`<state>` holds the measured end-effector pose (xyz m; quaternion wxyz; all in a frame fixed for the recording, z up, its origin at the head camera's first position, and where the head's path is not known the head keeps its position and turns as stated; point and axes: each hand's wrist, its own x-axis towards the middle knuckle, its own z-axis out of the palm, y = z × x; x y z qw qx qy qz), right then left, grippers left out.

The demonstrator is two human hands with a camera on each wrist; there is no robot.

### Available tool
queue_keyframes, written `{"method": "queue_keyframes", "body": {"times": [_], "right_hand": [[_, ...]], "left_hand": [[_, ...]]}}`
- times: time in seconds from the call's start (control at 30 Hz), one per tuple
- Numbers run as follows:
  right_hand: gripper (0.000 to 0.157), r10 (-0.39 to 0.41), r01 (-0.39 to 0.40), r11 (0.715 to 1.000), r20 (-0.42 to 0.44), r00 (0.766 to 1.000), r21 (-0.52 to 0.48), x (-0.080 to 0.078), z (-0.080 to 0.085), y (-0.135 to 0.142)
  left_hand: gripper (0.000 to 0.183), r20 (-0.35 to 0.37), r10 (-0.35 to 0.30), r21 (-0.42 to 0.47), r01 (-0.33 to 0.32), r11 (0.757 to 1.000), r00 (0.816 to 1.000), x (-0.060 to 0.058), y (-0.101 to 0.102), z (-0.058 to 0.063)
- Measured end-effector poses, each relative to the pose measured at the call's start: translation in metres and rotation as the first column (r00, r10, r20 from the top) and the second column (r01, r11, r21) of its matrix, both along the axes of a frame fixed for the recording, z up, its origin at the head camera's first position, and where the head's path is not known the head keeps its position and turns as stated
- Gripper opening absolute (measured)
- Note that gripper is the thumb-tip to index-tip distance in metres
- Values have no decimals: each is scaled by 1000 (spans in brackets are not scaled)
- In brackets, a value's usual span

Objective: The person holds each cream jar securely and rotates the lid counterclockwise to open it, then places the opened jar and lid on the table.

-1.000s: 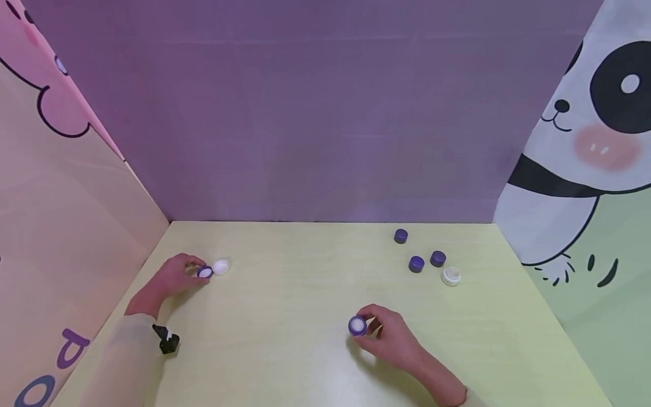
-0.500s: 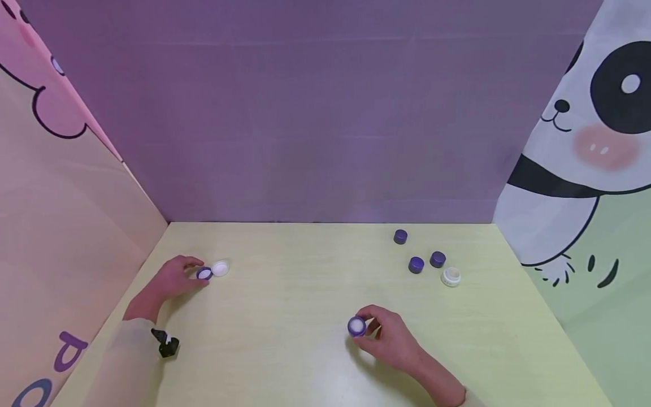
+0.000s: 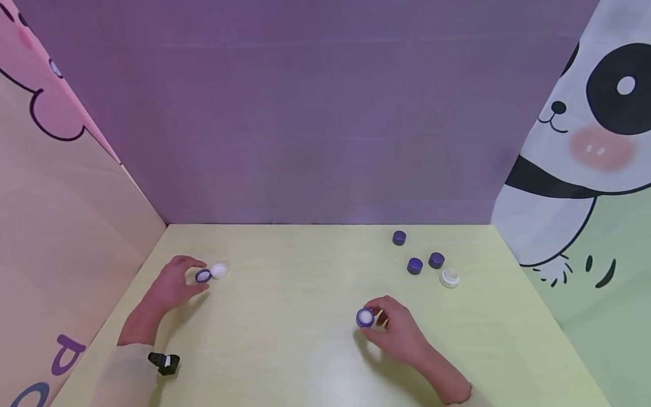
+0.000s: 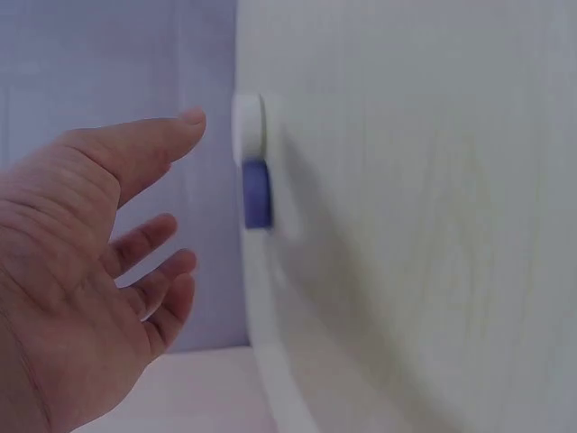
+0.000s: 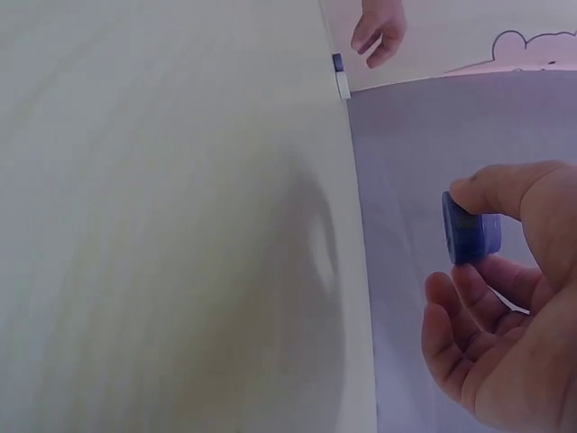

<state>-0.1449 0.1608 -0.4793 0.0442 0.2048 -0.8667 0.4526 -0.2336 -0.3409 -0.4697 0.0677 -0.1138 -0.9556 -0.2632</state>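
Tabletop [image 3: 285,328], its near edge cut off, underlies an empty, loosely spread left hand [image 3: 172,284] and a right hand [image 3: 398,334] pinching a purple cap [image 3: 365,317], fingertips partly hidden.

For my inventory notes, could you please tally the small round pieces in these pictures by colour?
Purple pieces: 5, one of them held in the right hand
White pieces: 2
Total: 7

Soft shadows [image 3: 378,359] fall beside both hands [image 3: 174,285] [image 3: 399,334]; wrist views look dimmer, hazier.
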Motion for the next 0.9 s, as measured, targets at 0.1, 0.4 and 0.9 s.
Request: {"method": "queue_keyframes", "body": {"times": [0.1,0.4,0.9], "right_hand": [[33,-55,55,998,15,998,-9,-4,5,8],[33,-216,213,976,83,973,43,-11,15,32],[35,-359,339,920,78,930,196,-14,12,80]], "left_hand": [[41,-6,-29,12,29,1000,1000,10,11,7],[30,27,-111,20,111,994,993,37,37,24],[29,158,-158,28,156,987,975,53,62,23]]}}
